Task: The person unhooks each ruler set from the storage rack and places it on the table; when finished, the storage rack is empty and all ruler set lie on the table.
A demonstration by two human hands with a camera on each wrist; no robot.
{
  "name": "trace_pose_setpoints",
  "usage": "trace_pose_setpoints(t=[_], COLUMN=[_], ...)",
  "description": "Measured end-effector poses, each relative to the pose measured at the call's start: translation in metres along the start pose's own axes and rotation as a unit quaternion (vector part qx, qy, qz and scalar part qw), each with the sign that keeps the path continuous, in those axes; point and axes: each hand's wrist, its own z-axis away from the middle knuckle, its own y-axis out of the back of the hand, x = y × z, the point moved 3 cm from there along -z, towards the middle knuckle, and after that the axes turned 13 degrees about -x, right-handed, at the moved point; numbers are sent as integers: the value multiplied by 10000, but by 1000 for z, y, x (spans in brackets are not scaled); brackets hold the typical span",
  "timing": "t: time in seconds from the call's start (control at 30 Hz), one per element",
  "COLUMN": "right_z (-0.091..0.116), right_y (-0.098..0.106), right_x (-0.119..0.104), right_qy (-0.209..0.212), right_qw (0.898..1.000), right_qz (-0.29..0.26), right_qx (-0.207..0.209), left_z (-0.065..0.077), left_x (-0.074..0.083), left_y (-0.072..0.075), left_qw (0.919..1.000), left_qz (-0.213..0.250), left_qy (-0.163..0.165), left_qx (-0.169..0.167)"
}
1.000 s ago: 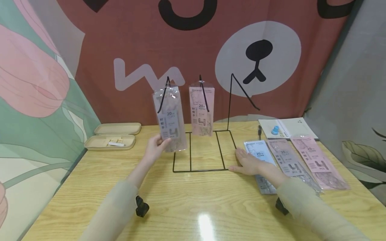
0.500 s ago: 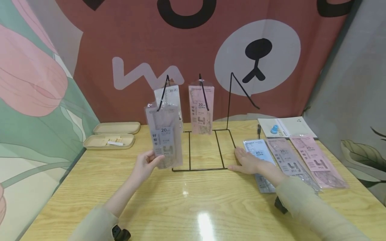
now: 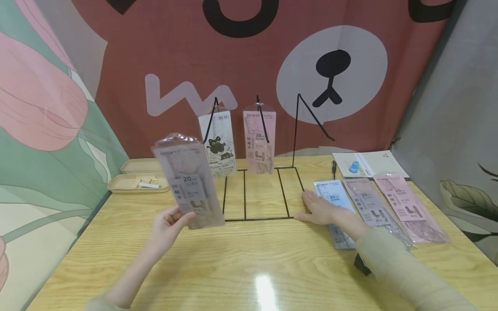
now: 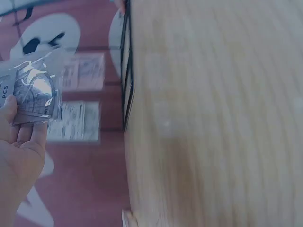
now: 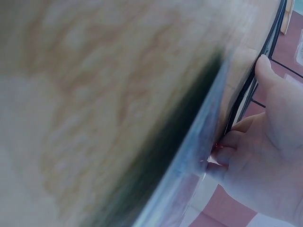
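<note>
My left hand pinches a greyish-purple ruler set packet near its lower left edge, thumb in front. The packet is tilted and off the hook, in front and to the left of the black wire rack. In the left wrist view the packet's clear lower end shows beyond the fingers. A white ruler set packet with a black cat hangs on the left hook, and a pink packet on the middle one. My right hand rests with straight fingers on the rack's right base wire.
The right hook holds no packet. A blue packet, partly under my right forearm, a greyish-brown packet and a pink packet lie at the right. Behind them is a booklet with a blue cap. A beige case lies back left.
My left hand has drawn the greyish-purple ruler set packet off the left hook, toward me and to the left, uncovering the white packet. My right hand stays on the rack.
</note>
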Motion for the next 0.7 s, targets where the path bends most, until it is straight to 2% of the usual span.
trace_pose_setpoints(t=[0.13,0.2,0.27,0.4,0.53,0.63,0.7], right_z=[-1,-1,-1,-1,-1,0,0], right_y=[0,0,0,0,-1,0,0], right_x=[1,0,0,0,-1,-1,0], right_qy=[-23,-30,-39,-54,-53,-45,-55], right_qw=[10000,10000,10000,10000,10000,10000,10000], right_qz=[6,1,-9,-7,9,7,21], right_qx=[-13,-20,-31,-37,-41,-51,-59], left_z=[7,10,12,15,15,14,13], left_x=[-3,-6,-10,-19,-30,-38,-43], left_y=[22,31,38,44,42,36,31], left_qw=[9972,9954,9938,9864,9677,9565,9518], left_qz=[305,453,518,249,153,241,231], left_qy=[450,627,846,1626,2472,2798,2908], left_qx=[509,573,501,22,-473,-788,-950])
